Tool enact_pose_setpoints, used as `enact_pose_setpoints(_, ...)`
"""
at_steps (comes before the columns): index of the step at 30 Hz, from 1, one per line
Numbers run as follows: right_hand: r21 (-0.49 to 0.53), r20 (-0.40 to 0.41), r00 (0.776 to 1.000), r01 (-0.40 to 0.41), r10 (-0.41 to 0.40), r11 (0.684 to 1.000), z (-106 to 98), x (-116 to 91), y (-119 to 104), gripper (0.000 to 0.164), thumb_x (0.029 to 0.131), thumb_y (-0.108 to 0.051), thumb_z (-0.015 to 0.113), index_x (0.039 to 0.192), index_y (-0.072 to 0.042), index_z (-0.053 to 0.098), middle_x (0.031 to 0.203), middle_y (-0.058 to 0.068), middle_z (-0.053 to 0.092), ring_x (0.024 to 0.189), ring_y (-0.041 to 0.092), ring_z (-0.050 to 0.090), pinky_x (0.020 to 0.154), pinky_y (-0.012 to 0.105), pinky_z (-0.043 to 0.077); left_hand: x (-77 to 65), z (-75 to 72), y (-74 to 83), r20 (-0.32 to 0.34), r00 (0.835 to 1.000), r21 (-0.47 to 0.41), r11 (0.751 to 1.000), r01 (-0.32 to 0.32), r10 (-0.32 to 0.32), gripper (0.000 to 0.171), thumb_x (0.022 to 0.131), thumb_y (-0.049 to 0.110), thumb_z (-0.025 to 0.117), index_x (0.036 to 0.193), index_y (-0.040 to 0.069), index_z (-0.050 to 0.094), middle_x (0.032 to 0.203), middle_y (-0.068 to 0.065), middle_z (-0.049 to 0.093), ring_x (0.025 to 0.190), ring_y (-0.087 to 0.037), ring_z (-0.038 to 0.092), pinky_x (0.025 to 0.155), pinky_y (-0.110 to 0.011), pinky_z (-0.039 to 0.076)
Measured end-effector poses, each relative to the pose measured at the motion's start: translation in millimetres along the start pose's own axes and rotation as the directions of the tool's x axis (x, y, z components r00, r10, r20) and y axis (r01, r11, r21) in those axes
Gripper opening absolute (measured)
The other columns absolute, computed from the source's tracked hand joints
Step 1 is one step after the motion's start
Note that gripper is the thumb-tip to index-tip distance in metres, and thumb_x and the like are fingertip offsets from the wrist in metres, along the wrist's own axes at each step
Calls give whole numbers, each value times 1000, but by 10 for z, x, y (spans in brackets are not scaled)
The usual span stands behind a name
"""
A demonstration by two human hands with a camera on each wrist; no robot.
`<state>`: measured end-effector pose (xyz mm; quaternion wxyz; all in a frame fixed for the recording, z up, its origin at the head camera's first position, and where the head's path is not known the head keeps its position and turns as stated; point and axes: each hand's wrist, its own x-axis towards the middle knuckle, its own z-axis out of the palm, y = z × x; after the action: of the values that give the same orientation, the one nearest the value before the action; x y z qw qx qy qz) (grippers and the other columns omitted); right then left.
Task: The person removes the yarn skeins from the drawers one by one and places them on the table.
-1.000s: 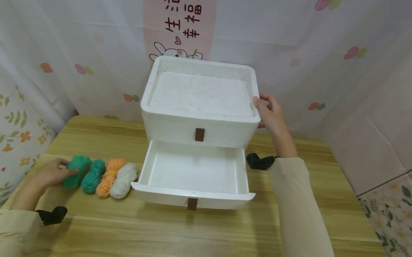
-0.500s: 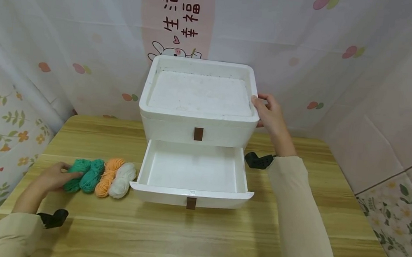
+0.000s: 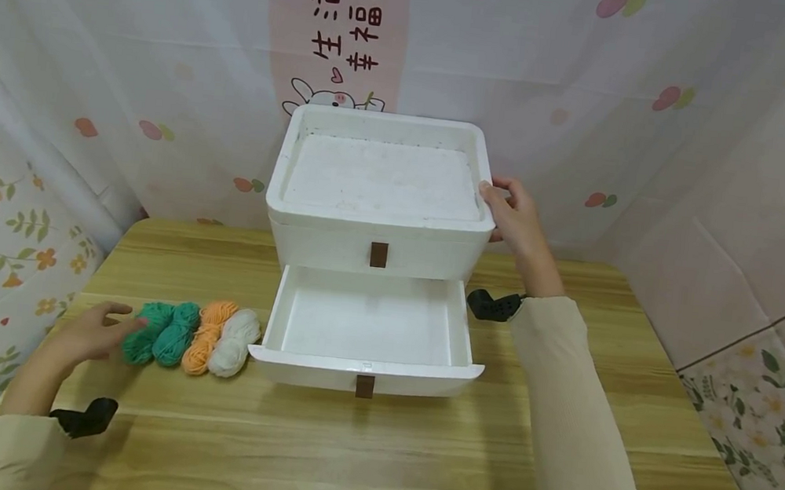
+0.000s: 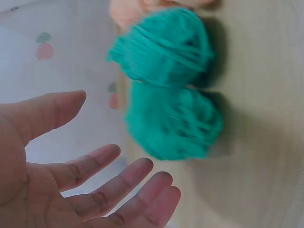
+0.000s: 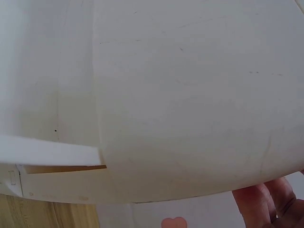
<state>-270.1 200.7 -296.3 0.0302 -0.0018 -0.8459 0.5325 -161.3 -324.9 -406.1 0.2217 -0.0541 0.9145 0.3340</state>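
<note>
My left hand (image 3: 89, 334) hovers just left of a row of yarn skeins, its fingers spread with nothing between them. Closest to it lies a green skein (image 3: 142, 335), pressed against a second green skein (image 3: 176, 334); the left wrist view shows a gap between fingertips and yarn. Beside them are an orange skein (image 3: 206, 341) and a white skein (image 3: 235, 344). My right hand (image 3: 518, 222) grips the right side of a white drawer unit (image 3: 322, 242), thumb at the top rim. Some of its fingers are hidden behind the side. The lower drawer (image 3: 316, 373) is pulled out, bare inside.
The unit's upper drawer, with a brown pull tab (image 3: 379, 255), is closed. A wooden table (image 3: 358, 459) bears everything. Patterned curtains (image 3: 558, 72) hang behind and at the sides. A black wrist camera (image 3: 493, 306) sits on each arm.
The leftmost green skein has been pushed right against its neighbour. My left hand has since let go and drawn back left, fingers opening. The right hand keeps its hold on the unit.
</note>
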Motion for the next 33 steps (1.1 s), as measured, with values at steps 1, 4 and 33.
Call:
enact_pose_setpoints(1, 0, 1, 1000, 0, 0, 1000, -4, -1, -3, 58, 94, -50, 42, 139, -14, 37, 105, 6, 50, 81, 14, 55, 63, 21, 51, -32, -7, 37, -11, 1000, 16, 1000, -7, 7, 74, 100, 41, 28, 135, -22, 11, 130, -50, 21, 109, -56, 43, 81, -51, 49)
enact_pose_setpoints(4, 1, 6, 1000, 1, -1, 1000, -15, 0, -5, 57, 94, -50, 42, 138, -14, 37, 104, 5, 49, 81, 14, 54, 63, 22, 50, -142, 2, 180, -74, 996, 74, 996, -48, 54, 71, 100, 41, 30, 137, -18, 16, 130, -46, 27, 110, -58, 39, 78, -52, 47)
enact_pose_setpoints(33, -1, -13, 1000, -5, 5, 1000, 2, 12, -7, 58, 94, -50, 43, 139, -14, 38, 102, 5, 48, 80, 13, 53, 61, 21, 50, -689, 1471, 1439, -44, 819, -240, 790, -564, 572, 26, 94, 25, 54, 111, 6, 60, 92, -1, 68, 79, -5, 62, 67, -22, 51)
